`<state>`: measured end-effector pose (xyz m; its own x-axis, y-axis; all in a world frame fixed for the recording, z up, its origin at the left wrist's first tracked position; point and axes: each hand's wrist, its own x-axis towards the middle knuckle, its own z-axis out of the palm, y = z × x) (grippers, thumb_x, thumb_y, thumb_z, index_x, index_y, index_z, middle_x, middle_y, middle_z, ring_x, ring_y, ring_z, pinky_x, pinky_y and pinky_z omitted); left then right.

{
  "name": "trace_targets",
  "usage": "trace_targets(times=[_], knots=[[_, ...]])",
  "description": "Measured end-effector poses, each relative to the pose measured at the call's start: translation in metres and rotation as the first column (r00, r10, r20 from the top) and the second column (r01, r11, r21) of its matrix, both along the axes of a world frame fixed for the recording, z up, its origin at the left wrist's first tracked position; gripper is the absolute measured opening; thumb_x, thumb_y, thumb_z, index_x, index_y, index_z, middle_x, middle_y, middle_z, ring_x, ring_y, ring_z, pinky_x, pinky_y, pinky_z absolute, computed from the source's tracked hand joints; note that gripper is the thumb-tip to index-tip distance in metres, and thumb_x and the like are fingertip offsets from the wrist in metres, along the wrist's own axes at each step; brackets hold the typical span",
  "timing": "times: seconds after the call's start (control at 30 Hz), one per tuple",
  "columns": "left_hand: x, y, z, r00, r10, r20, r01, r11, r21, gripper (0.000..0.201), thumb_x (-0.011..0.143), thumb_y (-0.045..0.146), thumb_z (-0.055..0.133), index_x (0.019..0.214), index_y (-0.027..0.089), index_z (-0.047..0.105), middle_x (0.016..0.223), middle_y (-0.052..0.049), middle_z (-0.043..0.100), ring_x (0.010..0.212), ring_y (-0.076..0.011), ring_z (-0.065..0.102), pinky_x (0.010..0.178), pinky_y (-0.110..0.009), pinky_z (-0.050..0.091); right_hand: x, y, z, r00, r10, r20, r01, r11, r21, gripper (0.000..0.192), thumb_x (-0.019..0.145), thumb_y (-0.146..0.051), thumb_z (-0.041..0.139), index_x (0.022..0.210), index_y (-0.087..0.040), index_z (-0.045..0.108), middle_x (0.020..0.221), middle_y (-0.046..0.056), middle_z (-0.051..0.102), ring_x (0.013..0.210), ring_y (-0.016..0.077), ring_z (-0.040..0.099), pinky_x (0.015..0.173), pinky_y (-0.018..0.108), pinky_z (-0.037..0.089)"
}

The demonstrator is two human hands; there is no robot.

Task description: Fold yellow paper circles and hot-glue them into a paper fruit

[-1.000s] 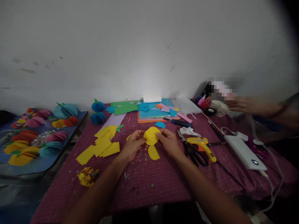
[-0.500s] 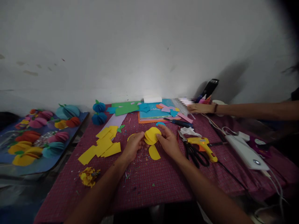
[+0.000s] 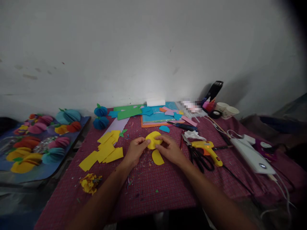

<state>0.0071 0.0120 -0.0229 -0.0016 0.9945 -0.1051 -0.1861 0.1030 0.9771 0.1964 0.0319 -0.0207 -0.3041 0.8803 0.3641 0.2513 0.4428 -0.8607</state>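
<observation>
Between my two hands, above the table, are yellow paper circles (image 3: 153, 139), their edges lined up so they look like one disc. My left hand (image 3: 136, 149) pinches them at the left edge, thumb on top. On the right edge my right hand (image 3: 169, 148) is closed on them too, thumb and fingertips against the paper. Just below lies a folded yellow half-circle (image 3: 157, 157) on the cloth. Left of my left hand, yellow paper rectangles (image 3: 106, 148) are spread in an overlapping pile. How many circles I hold cannot be told.
Right of my hands lie black-handled scissors (image 3: 201, 159), a yellow glue gun (image 3: 211, 151) and a white power bank (image 3: 251, 156) with cables. Coloured sheets (image 3: 155, 118) and paper cups (image 3: 230, 111) stand at the back. Paper pumpkins (image 3: 26, 156) cover a blue table at left.
The fanned yellow circles are now squared into one disc, with both hands closer together on it. The other person's arm has withdrawn from the right, uncovering the cups and black tape roll.
</observation>
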Motion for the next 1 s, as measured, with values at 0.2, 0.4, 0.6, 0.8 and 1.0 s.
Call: trace_targets(times=[0.2,0.4,0.6,0.8,1.0], knots=[[0.001,0.0,-0.002,0.999,0.04,-0.017,-0.04,0.999,0.029,0.039,0.073,0.047,0.08,0.066,0.015,0.058,0.06,0.001,0.061,0.053,-0.0094,0.055,0.051,-0.02,0.04,-0.003,-0.002,-0.003,0.996,0.052,0.074,-0.051,0.999,-0.018,0.041,0.079,-0.034,0.074,0.115,-0.02,0.06,0.104,0.006,0.064,0.081,0.0177,0.06,0.07,0.03,0.049],[0.003,-0.001,0.0,1.0,0.022,-0.002,-0.022,0.998,0.056,0.038,0.077,0.049,0.076,0.068,0.016,0.06,0.063,0.001,0.062,0.055,-0.0101,0.056,0.053,-0.021,0.042,-0.005,0.0,0.0,0.997,0.055,0.05,-0.054,0.998,-0.015,0.014,0.091,-0.033,0.059,0.09,-0.02,0.064,0.084,0.002,0.063,0.075,0.0162,0.057,0.068,0.028,0.045],[0.002,-0.001,-0.003,0.998,-0.032,-0.062,0.035,0.998,0.048,0.036,0.078,0.049,0.075,0.074,0.015,0.066,0.07,-0.001,0.066,0.059,-0.0105,0.057,0.056,-0.021,0.043,-0.006,0.002,0.002,0.999,-0.009,-0.054,0.0,0.985,-0.174,0.03,0.091,-0.041,0.056,0.071,-0.02,0.058,0.066,-0.001,0.054,0.061,0.0134,0.048,0.055,0.025,0.038],[0.001,-0.002,0.001,0.981,-0.085,-0.172,0.097,0.993,0.061,0.034,0.081,0.048,0.072,0.076,0.014,0.069,0.068,-0.002,0.066,0.059,-0.011,0.056,0.057,-0.021,0.041,-0.007,0.004,0.003,0.979,-0.084,-0.184,0.015,0.937,-0.35,0.032,0.085,-0.046,0.061,0.068,-0.019,0.058,0.06,-0.002,0.055,0.054,0.0128,0.048,0.05,0.025,0.037],[0.002,-0.003,0.003,0.992,-0.049,-0.115,0.056,0.997,0.054,0.03,0.081,0.044,0.071,0.077,0.016,0.064,0.068,-0.001,0.065,0.059,-0.0113,0.057,0.058,-0.022,0.042,-0.008,0.001,0.007,0.962,-0.105,-0.253,0.014,0.942,-0.337,0.03,0.082,-0.046,0.064,0.067,-0.02,0.059,0.062,-0.003,0.057,0.055,0.0126,0.049,0.052,0.025,0.038]])
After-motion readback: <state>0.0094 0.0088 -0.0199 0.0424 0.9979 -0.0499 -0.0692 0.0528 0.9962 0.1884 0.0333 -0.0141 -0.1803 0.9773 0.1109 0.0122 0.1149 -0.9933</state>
